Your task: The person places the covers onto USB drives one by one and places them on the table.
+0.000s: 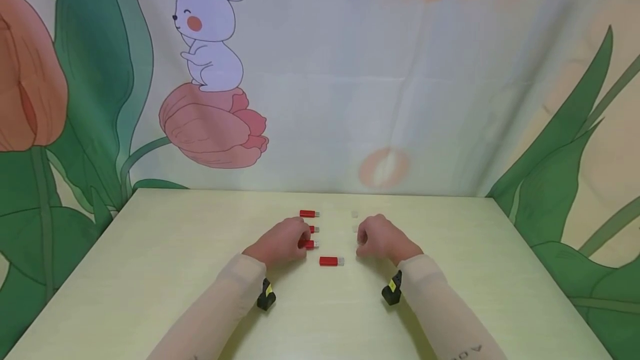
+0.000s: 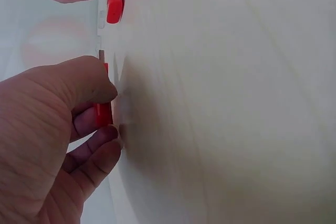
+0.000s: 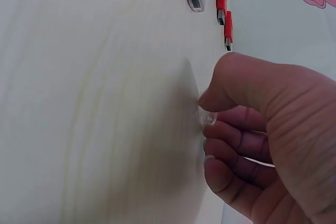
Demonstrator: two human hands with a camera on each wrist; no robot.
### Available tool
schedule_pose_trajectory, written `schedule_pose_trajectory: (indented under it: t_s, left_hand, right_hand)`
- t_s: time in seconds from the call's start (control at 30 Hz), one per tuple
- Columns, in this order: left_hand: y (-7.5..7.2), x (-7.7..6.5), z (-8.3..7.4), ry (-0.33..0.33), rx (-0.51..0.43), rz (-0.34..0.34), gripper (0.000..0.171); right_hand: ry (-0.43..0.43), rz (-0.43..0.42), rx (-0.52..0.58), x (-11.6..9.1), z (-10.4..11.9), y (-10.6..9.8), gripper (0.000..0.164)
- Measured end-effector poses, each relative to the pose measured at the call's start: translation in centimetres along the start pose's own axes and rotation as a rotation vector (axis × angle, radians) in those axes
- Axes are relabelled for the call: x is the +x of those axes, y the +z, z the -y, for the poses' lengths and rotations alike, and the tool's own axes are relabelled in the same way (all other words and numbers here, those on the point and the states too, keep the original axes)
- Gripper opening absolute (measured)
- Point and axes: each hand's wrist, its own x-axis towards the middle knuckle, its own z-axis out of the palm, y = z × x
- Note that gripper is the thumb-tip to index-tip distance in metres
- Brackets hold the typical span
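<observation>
My left hand (image 1: 284, 239) pinches a red USB stick (image 2: 104, 113) between thumb and fingers, low over the table. Its bare metal plug points right in the head view. Between the thumb and fingertips of my right hand (image 1: 386, 239) is a small clear cap (image 3: 209, 117), mostly covered by the fingers. Nearer me, between the two hands, lies another red USB stick (image 1: 328, 261) with a clear cap over its plug. Beyond the left hand lie two uncapped sticks: the far USB stick (image 1: 307, 213) and a partly hidden USB stick (image 1: 313, 229).
Two clear caps lie beyond the right hand, a far cap (image 1: 354, 214) and a nearer cap (image 1: 355, 228). The pale wooden table (image 1: 175, 271) ends at a printed curtain (image 1: 320, 99). A small black camera (image 1: 266, 295) sits on each wrist.
</observation>
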Motion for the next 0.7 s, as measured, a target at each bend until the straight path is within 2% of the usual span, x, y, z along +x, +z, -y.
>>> schedule_pose_trajectory:
  t_s: [0.27,0.43,0.7]
  left_hand:
    - [-0.1,-0.4,0.4,0.026,-0.070,-0.051,0.020]
    - [-0.1,-0.7,0.7,0.052,-0.144,-0.076,0.017]
    - [-0.4,-1.7,0.8,0.014,-0.289,-0.084,0.016]
  right_hand:
    - [-0.018,-0.025,-0.012,-0.1,-0.3,0.2,0.017]
    - [-0.027,-0.057,0.025,-0.7,-0.1,0.0,0.017]
    - [-0.119,-0.118,0.128,-1.4,-0.3,-0.1,0.014]
